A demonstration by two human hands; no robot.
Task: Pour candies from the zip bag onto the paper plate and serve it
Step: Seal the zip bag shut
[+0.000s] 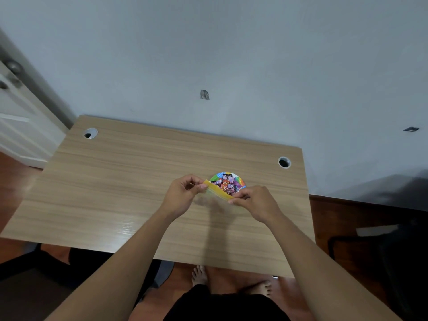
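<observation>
A small rainbow-coloured paper plate (pixel 240 181) sits on the wooden table, right of centre, with several wrapped candies (pixel 225 183) heaped on it. Just in front of the plate I hold a zip bag (pixel 216 192) with a yellow strip, stretched between both hands above the table. My left hand (pixel 183 193) pinches its left end. My right hand (pixel 253 201) pinches its right end. The bag looks flat, and I cannot tell whether any candy is inside. Its lower part is see-through and hard to make out.
The wooden table (pixel 129 181) stands against a grey wall, with round cable holes at the back left (pixel 90 133) and back right (pixel 284 162). A dark chair (pixel 379 249) stands at the right, a white door at the left. Bare feet show below the table's front edge.
</observation>
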